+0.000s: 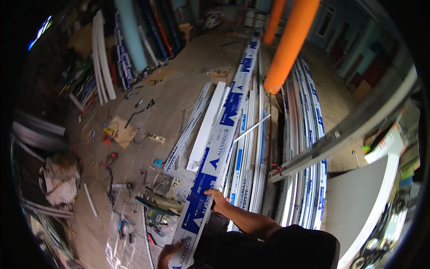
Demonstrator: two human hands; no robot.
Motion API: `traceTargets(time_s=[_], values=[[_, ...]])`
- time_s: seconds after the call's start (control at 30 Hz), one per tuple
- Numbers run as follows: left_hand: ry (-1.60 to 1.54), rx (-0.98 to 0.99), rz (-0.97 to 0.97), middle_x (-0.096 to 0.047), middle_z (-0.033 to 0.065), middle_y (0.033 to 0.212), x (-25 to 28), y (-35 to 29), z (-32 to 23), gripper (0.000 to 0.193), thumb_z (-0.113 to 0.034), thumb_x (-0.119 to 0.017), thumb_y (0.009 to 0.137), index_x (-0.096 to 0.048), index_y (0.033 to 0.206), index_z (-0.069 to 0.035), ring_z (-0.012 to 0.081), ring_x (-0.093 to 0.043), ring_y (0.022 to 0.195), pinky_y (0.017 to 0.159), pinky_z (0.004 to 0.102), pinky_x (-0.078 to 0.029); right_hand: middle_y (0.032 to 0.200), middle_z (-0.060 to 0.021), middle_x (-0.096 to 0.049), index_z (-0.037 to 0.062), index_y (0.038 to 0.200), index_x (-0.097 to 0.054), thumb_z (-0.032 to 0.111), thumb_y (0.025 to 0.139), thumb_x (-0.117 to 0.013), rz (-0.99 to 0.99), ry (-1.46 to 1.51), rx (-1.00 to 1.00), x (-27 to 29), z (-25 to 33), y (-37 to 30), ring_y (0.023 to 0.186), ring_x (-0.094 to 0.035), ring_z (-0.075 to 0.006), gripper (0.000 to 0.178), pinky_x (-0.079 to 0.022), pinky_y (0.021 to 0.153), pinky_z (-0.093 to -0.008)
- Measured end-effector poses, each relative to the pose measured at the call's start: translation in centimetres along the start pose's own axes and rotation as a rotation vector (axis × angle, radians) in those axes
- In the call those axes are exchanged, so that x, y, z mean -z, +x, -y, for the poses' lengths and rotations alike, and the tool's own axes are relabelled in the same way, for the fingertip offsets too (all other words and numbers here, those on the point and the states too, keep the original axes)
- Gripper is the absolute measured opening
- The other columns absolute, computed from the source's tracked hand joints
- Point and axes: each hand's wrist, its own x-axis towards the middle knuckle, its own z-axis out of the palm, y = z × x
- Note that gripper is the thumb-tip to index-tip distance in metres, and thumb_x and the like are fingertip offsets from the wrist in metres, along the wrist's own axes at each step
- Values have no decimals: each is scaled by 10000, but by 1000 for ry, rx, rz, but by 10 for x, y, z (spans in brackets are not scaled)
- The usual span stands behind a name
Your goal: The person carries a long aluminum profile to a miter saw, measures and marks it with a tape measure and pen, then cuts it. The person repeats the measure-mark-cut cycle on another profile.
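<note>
"Long wrapped profile (220, 150), blue and white: where is it exactly?"

"Running through both hands, from the lower edge of the view up and away, far beyond the right grip (218, 200)."

"What are the hands doing?"

"The right grip is curled over its right edge. The left grip (169, 253), nearer the body, is clasped round its left edge, though the lower edge of the view hides part of that hand."

"So which step is this?"

"Handling the length, I'd judge: steadying or shifting it. I can't tell whether the far end is supported."

"And the next move?"

"It would call for both grips together, with an eye on that far end, since so long a piece could swing."

"Swing into what?"

"Ahead and left of the right grip lies a plain white length (204, 134). Ahead and right, a thin white strip (253, 128) slants over other lengths; farther out stand an orange pillar (286, 51) and more wrapped lengths (317, 117)."
</note>
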Motion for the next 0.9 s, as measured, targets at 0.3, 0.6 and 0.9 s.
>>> traceTargets(time_s=[0.3, 0.6, 0.9], values=[[69, -113, 83, -767, 148, 912, -31, 58, -36, 917, -872, -613, 758, -778, 1064, -24, 254, -734, 862, 801, 377, -552, 946, -130, -710, 26, 1029, -659, 59, 795, -643, -24, -36, 76, 18, 59, 44, 860, -696, -339, 237, -588, 849, -507], [104, -196, 156, -689, 232, 1251, -71, 79, -71, 1085, -971, -527, 685, -736, 1197, -38, 356, -615, 1254, 1040, 435, -462, 1018, -98, -709, 83, 1051, -674, 88, 719, -689, -244, -192, 123, 40, 91, 46, 954, -672, -338, 332, -546, 915, -520], [115, -150, 172, -719, 191, 1192, -98, 98, -100, 1187, -1031, -505, 589, -741, 1190, -36, 339, -657, 1172, 978, 435, -502, 1140, -65, -696, 126, 1167, -680, 228, 714, -747, -336, -257, 165, 79, 117, 77, 1036, -642, -334, 470, -508, 964, -498]])
